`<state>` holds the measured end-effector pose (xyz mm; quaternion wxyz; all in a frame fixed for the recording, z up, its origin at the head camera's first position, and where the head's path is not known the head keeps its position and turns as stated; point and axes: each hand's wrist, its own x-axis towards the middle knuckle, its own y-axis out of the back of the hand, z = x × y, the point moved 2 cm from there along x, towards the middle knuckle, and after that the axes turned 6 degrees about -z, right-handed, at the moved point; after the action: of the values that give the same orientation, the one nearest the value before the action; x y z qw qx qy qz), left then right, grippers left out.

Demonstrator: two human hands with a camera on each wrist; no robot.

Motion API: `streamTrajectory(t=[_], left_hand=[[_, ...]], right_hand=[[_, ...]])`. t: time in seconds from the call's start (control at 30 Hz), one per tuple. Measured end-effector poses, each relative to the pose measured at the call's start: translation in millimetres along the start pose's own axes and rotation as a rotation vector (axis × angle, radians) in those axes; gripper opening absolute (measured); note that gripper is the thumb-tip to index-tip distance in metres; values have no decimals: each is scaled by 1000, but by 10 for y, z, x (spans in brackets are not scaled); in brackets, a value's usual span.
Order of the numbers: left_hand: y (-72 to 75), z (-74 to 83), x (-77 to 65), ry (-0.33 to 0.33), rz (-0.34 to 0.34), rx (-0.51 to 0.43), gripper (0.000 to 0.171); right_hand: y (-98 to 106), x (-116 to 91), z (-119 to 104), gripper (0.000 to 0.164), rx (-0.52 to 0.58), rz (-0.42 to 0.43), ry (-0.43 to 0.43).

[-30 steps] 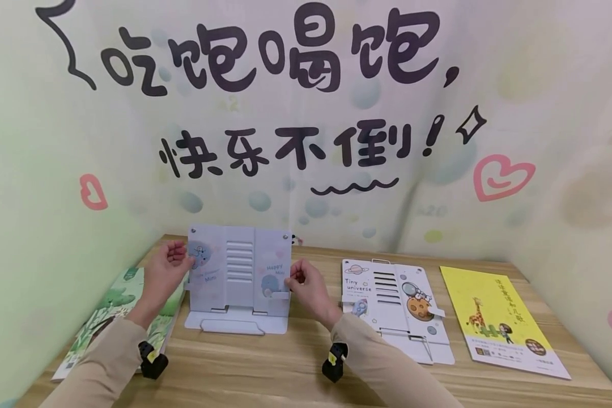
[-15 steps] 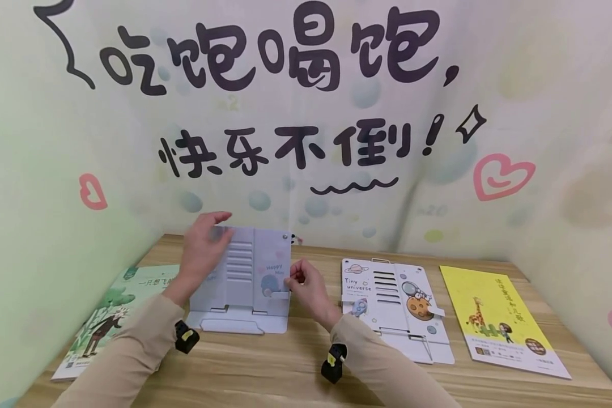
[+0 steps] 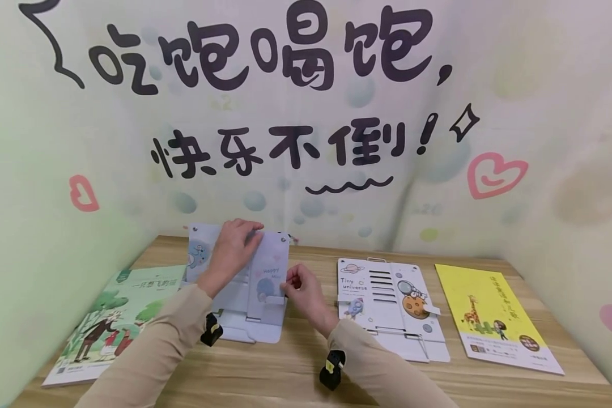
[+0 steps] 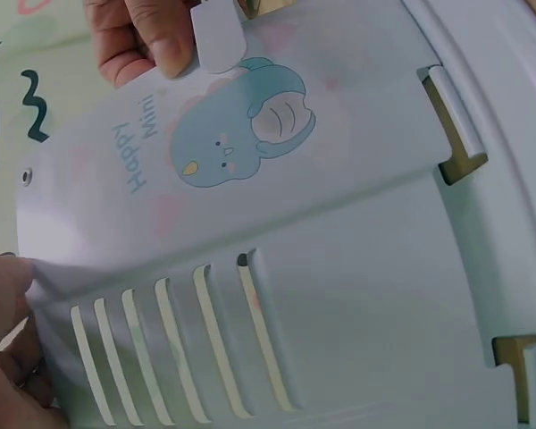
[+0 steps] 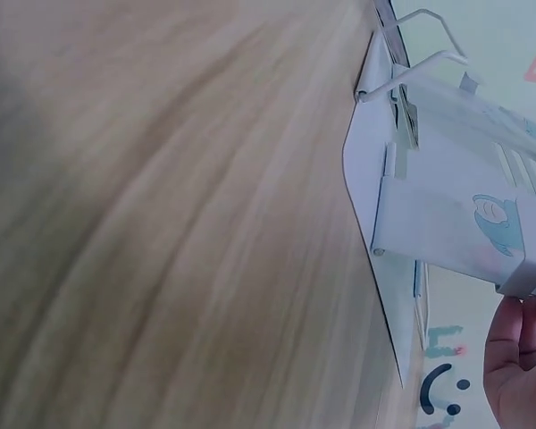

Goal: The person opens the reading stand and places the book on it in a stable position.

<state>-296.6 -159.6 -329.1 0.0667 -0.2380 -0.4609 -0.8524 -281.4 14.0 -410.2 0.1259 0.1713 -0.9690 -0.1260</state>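
A pale lilac metal book stand (image 3: 268,260) with blue cartoon prints stands upright on its base at the left middle of the table. My left hand (image 3: 232,249) holds its top edge near the middle, thumb in front and fingers over the back. In the left wrist view that hand (image 4: 7,357) shows at the left edge, beside the slotted panel. My right hand (image 3: 308,294) pinches the stand's right edge just by a white tab (image 4: 219,37). The right wrist view has this hand (image 5: 523,357) low at the right, under the tab, with the stand's wire leg (image 5: 420,71) above.
A green picture book (image 3: 107,326) lies at the left, partly behind my left sleeve. Right of the stand is a white "Tiny universe" book stand (image 3: 387,317), then a yellow book (image 3: 481,294). A printed curtain (image 3: 377,215) hangs behind the wooden table (image 3: 280,374).
My left hand has moved right from the stand's left side, up over its top edge. The stand has tilted and shifted slightly; my right hand keeps its place on the right edge.
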Motion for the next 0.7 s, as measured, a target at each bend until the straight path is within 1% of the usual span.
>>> streamTrajectory(t=[0.07, 0.13, 0.2, 0.27, 0.37, 0.4, 0.5, 0.67, 0.7], left_hand=[[-13, -15, -10, -9, 15, -20, 19], [-19, -35, -21, -24, 36, -54, 16], [-26, -65, -33, -40, 53, -84, 15], [-29, -94, -45, -56, 66, -108, 14], [-30, -133, -61, -84, 85, -143, 12], [-29, -145, -67, -95, 90, -154, 11], [-15, -166, -92, -149, 109, -189, 8], [25, -165, -159, -244, 107, -216, 4], [35, -161, -174, -262, 106, -218, 3]], right_hand=[[-17, -4, -8, 10, 6, -8, -1], [-23, 3, 7, 7, 38, -26, -7], [-13, 15, 31, 8, 111, -39, -33], [19, 39, 64, 15, 195, -35, -60], [90, 93, 113, 20, 273, 10, -104], [116, 114, 124, 20, 272, 28, -115], [185, 172, 156, 19, 206, 60, -152], [266, 255, 200, 20, 36, 65, -222], [276, 270, 208, 20, -1, 61, -224]])
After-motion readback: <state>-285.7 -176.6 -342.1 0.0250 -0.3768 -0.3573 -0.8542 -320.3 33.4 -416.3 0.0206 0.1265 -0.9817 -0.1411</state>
